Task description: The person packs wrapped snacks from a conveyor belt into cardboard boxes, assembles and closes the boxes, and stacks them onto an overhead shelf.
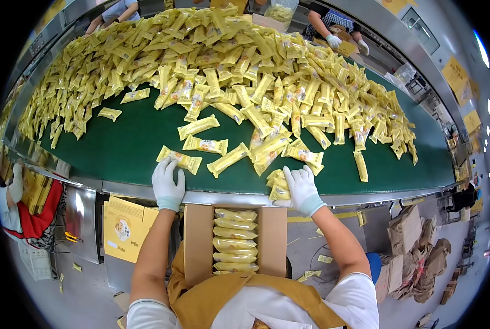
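Many yellow wrapped packets (217, 49) lie heaped on a green belt (119, 159). My left hand (169, 183), in a white glove, has its fingertips on the end of a single packet (187, 162) near the belt's front edge. In its white glove, my right hand (302, 189) is closed around the side of a few bunched packets (278, 183) at the same edge. Between my forearms, against my body, an open cardboard box (198, 241) holds a row of several stacked packets (235, 233).
Co-workers stand across the belt, one with gloved hands (348, 44); another in red (34, 214) is at the left. A yellow printed carton (125, 230) is left of the box. Crumpled brown cartons (415, 247) and stray packets lie on the floor at the right.
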A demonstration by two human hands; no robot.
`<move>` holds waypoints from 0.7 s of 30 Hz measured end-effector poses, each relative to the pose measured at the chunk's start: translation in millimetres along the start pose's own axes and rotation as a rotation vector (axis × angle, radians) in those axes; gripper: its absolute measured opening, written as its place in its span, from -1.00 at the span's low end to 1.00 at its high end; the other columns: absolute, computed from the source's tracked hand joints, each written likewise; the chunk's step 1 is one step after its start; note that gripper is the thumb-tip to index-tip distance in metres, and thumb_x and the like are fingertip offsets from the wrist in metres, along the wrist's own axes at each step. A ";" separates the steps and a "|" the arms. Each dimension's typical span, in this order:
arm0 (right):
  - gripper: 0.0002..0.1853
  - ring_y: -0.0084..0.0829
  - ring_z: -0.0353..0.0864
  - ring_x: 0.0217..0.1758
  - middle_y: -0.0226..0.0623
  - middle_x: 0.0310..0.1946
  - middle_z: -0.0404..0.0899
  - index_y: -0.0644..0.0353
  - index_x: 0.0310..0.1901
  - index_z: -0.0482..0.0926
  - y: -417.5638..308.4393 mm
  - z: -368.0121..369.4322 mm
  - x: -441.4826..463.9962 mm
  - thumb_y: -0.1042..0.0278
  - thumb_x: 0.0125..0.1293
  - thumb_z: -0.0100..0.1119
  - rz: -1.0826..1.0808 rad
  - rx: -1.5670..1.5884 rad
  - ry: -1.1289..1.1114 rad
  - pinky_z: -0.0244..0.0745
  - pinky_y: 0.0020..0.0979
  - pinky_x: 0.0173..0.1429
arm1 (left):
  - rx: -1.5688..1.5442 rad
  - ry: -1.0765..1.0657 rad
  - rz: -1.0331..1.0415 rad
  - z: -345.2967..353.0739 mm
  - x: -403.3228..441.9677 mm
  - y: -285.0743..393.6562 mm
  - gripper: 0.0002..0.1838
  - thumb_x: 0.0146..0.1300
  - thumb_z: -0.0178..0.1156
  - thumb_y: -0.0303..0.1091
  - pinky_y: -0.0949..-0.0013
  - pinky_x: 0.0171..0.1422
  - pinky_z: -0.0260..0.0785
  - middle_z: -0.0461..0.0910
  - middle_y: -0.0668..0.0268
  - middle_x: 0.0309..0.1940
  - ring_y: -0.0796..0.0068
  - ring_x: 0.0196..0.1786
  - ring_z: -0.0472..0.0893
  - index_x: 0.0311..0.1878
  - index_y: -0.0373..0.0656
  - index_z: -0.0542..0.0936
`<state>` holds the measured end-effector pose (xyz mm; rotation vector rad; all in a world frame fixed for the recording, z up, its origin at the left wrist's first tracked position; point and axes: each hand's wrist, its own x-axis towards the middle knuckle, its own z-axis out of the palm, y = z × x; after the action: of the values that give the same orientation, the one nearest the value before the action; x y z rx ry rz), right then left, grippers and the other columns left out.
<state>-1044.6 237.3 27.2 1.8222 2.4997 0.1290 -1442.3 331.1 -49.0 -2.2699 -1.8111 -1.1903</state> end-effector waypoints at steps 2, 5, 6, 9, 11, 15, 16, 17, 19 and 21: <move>0.18 -0.07 0.45 0.15 -0.08 -0.02 0.47 0.38 0.43 0.25 1.3 14.6 -8.8 -0.33 -0.06 0.49 -0.043 0.073 0.079 0.33 -0.09 0.35 | -0.004 0.003 -0.007 0.0 -2.5 -1.1 -0.63 0.22 0.30 -0.38 0.04 0.39 0.31 0.57 0.14 0.22 0.02 0.29 0.50 0.12 -0.10 0.59; 0.15 0.01 0.47 0.08 0.01 -0.03 0.46 0.36 0.45 0.25 4.4 12.4 -11.7 -0.23 -0.06 0.54 -0.021 0.156 0.043 0.41 -0.06 0.21 | -0.008 -0.001 -0.014 -1.5 -0.4 -0.8 -0.64 0.22 0.30 -0.38 0.04 0.39 0.31 0.57 0.14 0.21 0.02 0.29 0.51 0.11 -0.10 0.60; 0.15 0.02 0.48 0.07 0.02 -0.03 0.46 0.36 0.44 0.25 5.3 3.7 -8.6 -0.20 -0.07 0.55 0.005 0.143 0.057 0.41 -0.06 0.20 | -0.011 -0.008 -0.016 -1.4 0.0 -1.8 -0.65 0.23 0.30 -0.38 0.04 0.39 0.31 0.57 0.14 0.21 0.03 0.29 0.51 0.10 -0.10 0.60; 0.12 0.03 0.49 0.04 0.06 -0.02 0.47 0.34 0.43 0.27 7.5 -16.8 3.8 -0.11 -0.10 0.59 0.149 0.130 0.239 0.41 -0.07 0.16 | -0.007 -0.014 -0.022 -4.1 1.2 -0.5 -0.65 0.23 0.30 -0.38 0.05 0.39 0.31 0.58 0.15 0.20 0.03 0.29 0.51 0.10 -0.09 0.61; 0.07 -0.04 0.51 -0.06 -0.02 -0.12 0.49 0.34 0.40 0.29 0.7 -14.4 8.5 -0.19 -0.04 0.52 0.199 0.070 0.324 0.44 -0.07 0.05 | -0.005 -0.008 -0.026 -4.7 1.4 -0.5 -0.65 0.23 0.30 -0.38 0.05 0.39 0.31 0.58 0.15 0.20 0.03 0.29 0.51 0.10 -0.08 0.61; 0.20 0.04 0.48 0.13 0.04 0.03 0.46 0.37 0.42 0.25 4.7 27.9 3.6 -0.24 -0.17 0.58 0.276 0.092 0.137 0.45 -0.09 0.24 | -0.005 -0.004 -0.019 -3.9 1.0 -4.3 -0.64 0.23 0.30 -0.38 0.05 0.39 0.32 0.57 0.15 0.20 0.03 0.29 0.51 0.11 -0.07 0.61; 0.21 0.07 0.47 0.16 0.07 0.06 0.46 0.38 0.42 0.25 8.0 31.5 2.5 -0.24 -0.18 0.58 0.286 0.111 0.146 0.44 -0.10 0.28 | 0.001 -0.002 -0.021 -4.5 -0.1 -4.7 -0.64 0.23 0.30 -0.38 0.05 0.39 0.32 0.57 0.15 0.20 0.03 0.29 0.51 0.12 -0.08 0.61; 0.22 0.10 0.47 0.19 0.09 0.10 0.45 0.38 0.42 0.25 12.0 33.5 1.4 -0.25 -0.19 0.58 0.298 0.129 0.158 0.43 -0.11 0.33 | 0.007 0.000 -0.020 -4.4 0.7 -5.0 -0.64 0.23 0.30 -0.38 0.05 0.38 0.33 0.57 0.15 0.20 0.03 0.29 0.51 0.12 -0.08 0.61; 0.19 0.15 0.39 0.33 0.22 0.25 0.39 0.41 0.36 0.34 19.0 16.6 5.2 -0.27 -0.22 0.59 0.343 0.280 -0.094 0.37 -0.13 0.44 | 0.011 0.004 -0.019 -3.9 0.6 -6.2 -0.64 0.23 0.30 -0.39 0.05 0.38 0.33 0.57 0.15 0.19 0.02 0.29 0.51 0.12 -0.08 0.61; 0.16 0.14 0.37 0.37 0.25 0.29 0.37 0.42 0.31 0.40 27.8 -4.4 16.3 -0.28 -0.23 0.60 0.345 0.424 -0.302 0.37 -0.12 0.43 | 0.014 0.005 -0.016 -4.0 1.3 -8.2 -0.64 0.24 0.30 -0.39 0.05 0.38 0.33 0.57 0.15 0.19 0.02 0.29 0.51 0.12 -0.08 0.61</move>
<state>-1023.7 261.1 34.4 2.2074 2.1005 -0.6620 -1451.2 333.1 -49.1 -2.2476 -1.8330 -1.1801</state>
